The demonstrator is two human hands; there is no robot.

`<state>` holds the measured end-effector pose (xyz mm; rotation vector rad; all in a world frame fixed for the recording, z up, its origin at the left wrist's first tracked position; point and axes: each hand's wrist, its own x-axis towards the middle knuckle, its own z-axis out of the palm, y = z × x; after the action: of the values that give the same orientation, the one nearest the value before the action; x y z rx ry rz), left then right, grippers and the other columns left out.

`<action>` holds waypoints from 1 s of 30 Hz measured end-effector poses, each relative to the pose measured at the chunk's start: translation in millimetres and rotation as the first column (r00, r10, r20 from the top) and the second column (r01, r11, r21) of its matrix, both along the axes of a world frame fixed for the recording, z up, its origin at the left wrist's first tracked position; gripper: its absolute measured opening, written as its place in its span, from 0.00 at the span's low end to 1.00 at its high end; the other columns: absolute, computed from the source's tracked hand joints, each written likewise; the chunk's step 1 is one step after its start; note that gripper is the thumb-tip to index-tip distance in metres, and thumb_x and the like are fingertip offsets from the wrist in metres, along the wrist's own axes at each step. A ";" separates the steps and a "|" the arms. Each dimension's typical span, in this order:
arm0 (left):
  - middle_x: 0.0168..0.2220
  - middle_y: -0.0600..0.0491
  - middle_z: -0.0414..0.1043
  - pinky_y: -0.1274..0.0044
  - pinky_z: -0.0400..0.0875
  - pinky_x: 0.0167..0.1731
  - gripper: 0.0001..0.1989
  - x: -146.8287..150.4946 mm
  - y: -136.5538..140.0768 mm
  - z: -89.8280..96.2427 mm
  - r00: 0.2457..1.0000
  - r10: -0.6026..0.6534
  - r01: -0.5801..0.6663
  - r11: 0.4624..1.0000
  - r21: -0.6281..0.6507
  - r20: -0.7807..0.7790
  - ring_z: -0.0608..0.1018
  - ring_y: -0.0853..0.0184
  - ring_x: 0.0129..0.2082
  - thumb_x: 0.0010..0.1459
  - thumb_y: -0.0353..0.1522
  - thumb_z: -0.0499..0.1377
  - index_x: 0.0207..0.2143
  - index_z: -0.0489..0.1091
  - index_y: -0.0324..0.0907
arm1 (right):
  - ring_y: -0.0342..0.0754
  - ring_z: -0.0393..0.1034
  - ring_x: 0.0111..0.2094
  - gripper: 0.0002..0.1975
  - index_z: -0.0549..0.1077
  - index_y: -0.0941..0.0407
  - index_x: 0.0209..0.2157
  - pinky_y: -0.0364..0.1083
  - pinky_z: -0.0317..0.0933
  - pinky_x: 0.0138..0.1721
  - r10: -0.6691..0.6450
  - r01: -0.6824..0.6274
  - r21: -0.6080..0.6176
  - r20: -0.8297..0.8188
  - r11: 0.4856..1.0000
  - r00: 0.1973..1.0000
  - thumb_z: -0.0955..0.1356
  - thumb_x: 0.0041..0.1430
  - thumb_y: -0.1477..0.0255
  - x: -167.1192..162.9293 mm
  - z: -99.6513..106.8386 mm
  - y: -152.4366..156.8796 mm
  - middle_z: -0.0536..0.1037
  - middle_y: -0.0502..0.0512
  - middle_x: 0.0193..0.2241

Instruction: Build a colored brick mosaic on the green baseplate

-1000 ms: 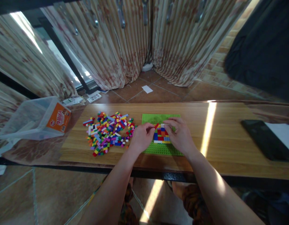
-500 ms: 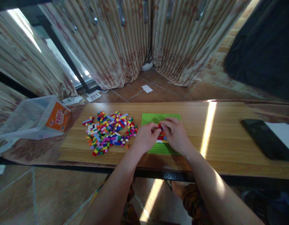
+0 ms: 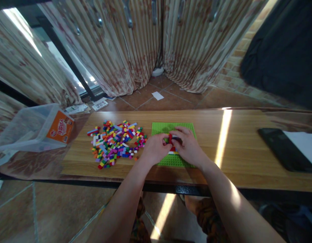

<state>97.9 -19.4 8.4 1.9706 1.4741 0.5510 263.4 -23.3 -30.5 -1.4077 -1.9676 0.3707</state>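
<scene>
Over a green studded baseplate (image 3: 174,162), my left hand (image 3: 157,147) and my right hand (image 3: 187,143) meet with their fingertips close together. Between them is a red toy brick (image 3: 170,138), pinched by the thumb and fingers of both hands. Beneath the fingers, a small group of joined bricks (image 3: 173,151) in red, white and yellow shows on the plate; the hands hide most of it. A spread of loose, many-coloured bricks (image 3: 115,143) lies on the wooden tabletop to the left of my left hand.
The wooden table (image 3: 208,121) runs across the view. On its right lie a black phone-like slab (image 3: 284,148) and a white sheet (image 3: 304,143). A clear plastic bin (image 3: 26,128) with an orange label stands at the far left. Curtains (image 3: 135,50) hang behind.
The red brick between my fingers now stands more upright and shows more plainly. Both hands stay over the baseplate. The whole view has shifted slightly.
</scene>
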 end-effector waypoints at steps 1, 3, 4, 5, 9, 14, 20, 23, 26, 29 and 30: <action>0.23 0.53 0.76 0.77 0.63 0.24 0.15 -0.7 0.2 -0.4 1.000 -0.007 0.007 1.000 0.002 0.006 0.73 0.68 0.22 0.54 0.31 0.61 0.43 0.78 0.38 | 0.59 0.64 0.56 0.18 0.77 0.53 0.49 0.63 0.60 0.57 0.020 -0.020 -0.003 0.000 1.000 1.000 0.64 0.58 0.73 0.7 0.8 -0.4 0.71 0.63 0.53; 0.23 0.54 0.75 0.78 0.62 0.24 0.15 -3.2 0.9 -1.5 0.999 -0.033 0.033 0.999 -0.007 0.037 0.72 0.69 0.21 0.54 0.30 0.59 0.44 0.78 0.38 | 0.60 0.63 0.57 0.19 0.76 0.54 0.50 0.63 0.59 0.57 0.054 -0.053 -0.019 0.011 0.998 0.999 0.65 0.57 0.72 2.3 2.5 -1.3 0.70 0.63 0.55; 0.23 0.54 0.75 0.78 0.61 0.23 0.16 -5.1 1.3 -2.0 0.997 -0.051 0.052 0.998 -0.025 0.061 0.71 0.69 0.21 0.54 0.30 0.59 0.44 0.78 0.39 | 0.61 0.63 0.58 0.20 0.75 0.54 0.51 0.64 0.59 0.58 0.067 -0.066 -0.031 0.023 0.997 0.998 0.66 0.56 0.72 2.9 3.3 -1.7 0.69 0.64 0.56; 0.22 0.55 0.74 0.79 0.60 0.22 0.16 -7.1 1.8 -2.4 0.994 -0.068 0.073 0.996 -0.050 0.088 0.71 0.70 0.20 0.53 0.30 0.58 0.45 0.78 0.39 | 0.62 0.62 0.58 0.21 0.75 0.55 0.51 0.64 0.58 0.58 0.078 -0.076 -0.042 0.035 0.996 0.996 0.66 0.55 0.71 3.3 3.9 -2.1 0.68 0.65 0.57; 0.20 0.58 0.70 0.80 0.56 0.19 0.20 -13.0 3.0 -1.5 0.975 -0.100 0.137 0.973 -0.183 0.198 0.67 0.73 0.18 0.53 0.30 0.58 0.50 0.75 0.38 | 0.64 0.61 0.58 0.23 0.74 0.56 0.52 0.65 0.58 0.58 0.068 -0.064 -0.068 0.064 0.996 0.996 0.70 0.53 0.69 2.0 4.5 -2.6 0.67 0.66 0.58; 0.18 0.61 0.65 0.81 0.54 0.19 0.21 -11.4 2.0 3.5 0.962 -0.116 0.175 0.957 -0.231 0.248 0.64 0.74 0.18 0.53 0.30 0.58 0.50 0.74 0.36 | 0.61 0.62 0.58 0.23 0.74 0.55 0.51 0.63 0.59 0.58 0.058 -0.055 -0.064 0.033 0.996 0.998 0.71 0.51 0.71 0.1 2.1 -1.5 0.68 0.63 0.57; 0.18 0.61 0.64 0.82 0.52 0.19 0.22 -7.6 -0.5 7.1 0.963 -0.131 0.185 0.957 -0.225 0.236 0.63 0.75 0.18 0.54 0.29 0.58 0.52 0.73 0.36 | 0.61 0.62 0.59 0.23 0.75 0.55 0.49 0.62 0.58 0.59 0.014 -0.015 -0.067 -0.020 0.998 1.000 0.72 0.48 0.71 3.2 -0.7 2.2 0.67 0.64 0.57; 0.17 0.61 0.64 0.81 0.52 0.19 0.22 -7.0 -1.2 6.3 0.971 -0.133 0.175 0.962 -0.208 0.201 0.63 0.74 0.18 0.54 0.29 0.58 0.52 0.73 0.36 | 0.62 0.63 0.58 0.25 0.75 0.55 0.49 0.62 0.58 0.59 0.012 -0.015 -0.108 -0.020 0.994 1.000 0.73 0.46 0.71 5.3 -1.5 4.4 0.67 0.65 0.56; 0.17 0.61 0.64 0.81 0.53 0.20 0.21 -7.0 -1.6 5.1 0.976 -0.133 0.167 0.966 -0.197 0.175 0.63 0.74 0.18 0.55 0.30 0.58 0.53 0.73 0.36 | 0.62 0.63 0.59 0.27 0.75 0.55 0.50 0.63 0.58 0.59 0.017 -0.022 -0.136 -0.038 0.991 0.999 0.75 0.45 0.69 7.9 -1.2 5.0 0.67 0.65 0.57; 0.18 0.60 0.64 0.81 0.54 0.21 0.20 -6.7 -1.6 4.7 0.976 -0.131 0.162 0.970 -0.179 0.173 0.63 0.74 0.18 0.56 0.30 0.58 0.52 0.74 0.36 | 0.62 0.63 0.59 0.28 0.74 0.56 0.52 0.62 0.58 0.60 0.034 -0.043 -0.137 -0.067 0.990 0.997 0.75 0.46 0.67 10.1 0.1 3.9 0.66 0.66 0.58; 0.18 0.60 0.64 0.81 0.54 0.21 0.20 -6.5 -1.5 4.6 0.976 -0.130 0.161 0.972 -0.173 0.176 0.63 0.74 0.18 0.57 0.30 0.58 0.51 0.74 0.36 | 0.62 0.62 0.59 0.28 0.74 0.56 0.52 0.62 0.58 0.60 0.040 -0.050 -0.133 -0.074 0.990 0.996 0.75 0.47 0.67 10.7 0.6 3.4 0.66 0.66 0.58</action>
<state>91.4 -20.9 13.0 1.8241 1.2226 0.4796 274.0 -19.9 -29.9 -1.4154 -1.9502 0.5766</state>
